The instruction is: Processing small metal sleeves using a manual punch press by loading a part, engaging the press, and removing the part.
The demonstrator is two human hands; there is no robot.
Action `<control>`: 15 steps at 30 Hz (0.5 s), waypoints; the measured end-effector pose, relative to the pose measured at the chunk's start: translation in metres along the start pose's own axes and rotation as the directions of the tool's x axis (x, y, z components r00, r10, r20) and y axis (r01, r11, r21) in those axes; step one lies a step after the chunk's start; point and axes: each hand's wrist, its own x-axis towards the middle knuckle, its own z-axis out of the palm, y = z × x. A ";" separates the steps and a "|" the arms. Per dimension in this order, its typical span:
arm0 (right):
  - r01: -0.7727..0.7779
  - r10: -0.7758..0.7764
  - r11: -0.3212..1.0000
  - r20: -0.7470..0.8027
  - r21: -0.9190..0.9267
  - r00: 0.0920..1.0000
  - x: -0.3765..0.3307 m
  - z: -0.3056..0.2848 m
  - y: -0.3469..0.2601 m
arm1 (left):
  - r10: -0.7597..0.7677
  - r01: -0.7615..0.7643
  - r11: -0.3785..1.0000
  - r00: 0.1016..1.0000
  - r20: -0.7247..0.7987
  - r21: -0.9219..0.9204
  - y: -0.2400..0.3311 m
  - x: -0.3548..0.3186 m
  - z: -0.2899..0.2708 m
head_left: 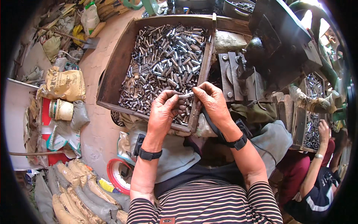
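My left hand (pixel 161 108) is closed, its thumb and fingers pinching one end of a small shiny metal piece (pixel 185 95), seemingly tube-shaped. At the piece's other end, the thumb and forefinger of my right hand (pixel 213 102) press together on it. Both hands are above the near right corner of a wooden tray (pixel 112 80). Inside the tray lies a heap of small metal tubes (pixel 166 56), some shiny and some dark. The finer shape of the held piece is partly covered by my fingertips.
A dark metal machine (pixel 242 74) with a bolted plate stands right of the tray. Farther right, a co-worker's hand (pixel 323 130) reaches over another tray (pixel 312 130) of metal parts. Sacks (pixel 65 84), a shovel (pixel 90 43) and a red-rimmed ring (pixel 113 173) lie on the left.
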 end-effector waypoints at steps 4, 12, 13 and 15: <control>-0.113 0.110 0.980 0.026 0.165 0.994 -0.011 0.004 -0.010 | 0.011 -0.011 1.000 1.000 -0.007 0.012 -0.001 -0.002 0.002; -0.041 0.052 0.976 -0.049 0.215 0.997 -0.021 0.007 -0.010 | 0.083 -0.083 0.997 0.996 -0.026 -0.008 -0.004 -0.006 0.016; -0.040 0.052 0.976 -0.049 0.215 0.997 -0.022 0.007 -0.010 | 0.084 -0.085 0.996 0.995 -0.056 -0.006 -0.005 -0.006 0.016; -0.034 0.051 0.970 -0.061 0.241 0.997 -0.022 0.009 -0.008 | 0.085 -0.086 0.996 0.993 -0.085 -0.005 -0.008 -0.005 0.020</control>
